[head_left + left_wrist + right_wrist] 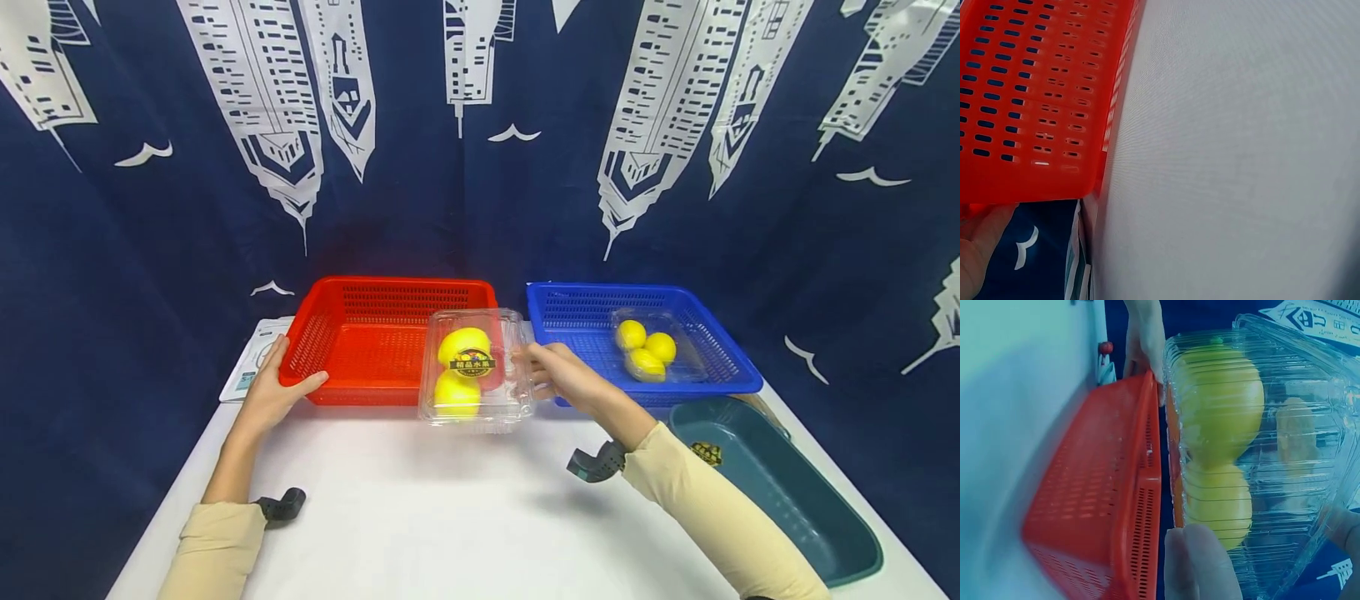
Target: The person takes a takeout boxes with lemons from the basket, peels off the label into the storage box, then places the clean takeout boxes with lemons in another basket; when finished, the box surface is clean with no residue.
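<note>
Thumb and fingers of my right hand (562, 379) grip the right side of a clear plastic fruit box (512, 408), raised in front of the red basket's right part. Two yellow fruits (457, 393) show through its lid, partly covered by a dark label (472, 362). In the right wrist view the fingertips (1210, 562) press against the ribbed wall of the box. My left hand (272, 396) rests at the front left corner of the red basket (375, 350), thumb spread over the rim and fingers straight along the outside.
A blue basket (585, 333) stands at the back right, with a clear box of yellow fruits (647, 352) inside. In front of it lies a dark green tray (780, 492) bearing a label (707, 452). A printed white packet (253, 362) sits behind my left hand. A navy curtain (465, 208) closes off the back.
</note>
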### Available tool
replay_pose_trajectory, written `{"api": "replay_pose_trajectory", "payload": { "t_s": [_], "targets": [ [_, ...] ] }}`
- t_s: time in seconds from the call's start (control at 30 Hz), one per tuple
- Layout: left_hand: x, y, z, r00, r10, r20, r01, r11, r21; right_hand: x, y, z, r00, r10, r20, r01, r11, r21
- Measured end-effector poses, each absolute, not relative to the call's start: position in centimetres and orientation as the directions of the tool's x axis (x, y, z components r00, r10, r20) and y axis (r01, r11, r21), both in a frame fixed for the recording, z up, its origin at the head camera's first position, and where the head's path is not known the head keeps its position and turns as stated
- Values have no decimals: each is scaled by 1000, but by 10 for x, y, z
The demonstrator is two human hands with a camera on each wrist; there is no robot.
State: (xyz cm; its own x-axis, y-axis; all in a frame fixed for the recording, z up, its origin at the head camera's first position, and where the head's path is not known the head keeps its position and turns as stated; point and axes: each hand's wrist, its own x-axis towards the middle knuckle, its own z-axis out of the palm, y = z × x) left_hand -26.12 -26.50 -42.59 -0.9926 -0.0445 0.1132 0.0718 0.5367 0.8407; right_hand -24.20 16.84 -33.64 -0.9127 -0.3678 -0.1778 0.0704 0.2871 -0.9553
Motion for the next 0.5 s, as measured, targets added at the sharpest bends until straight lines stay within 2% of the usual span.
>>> {"api": "replay_pose_trajectory", "payload": {
  "t_s": [0.5],
  "targets": [
    [-262, -265, -426, -995, -42, 89, 53, 533, 845, -180, 201, -378, -888, -421, -187, 115, 191, -975]
  ]
}}
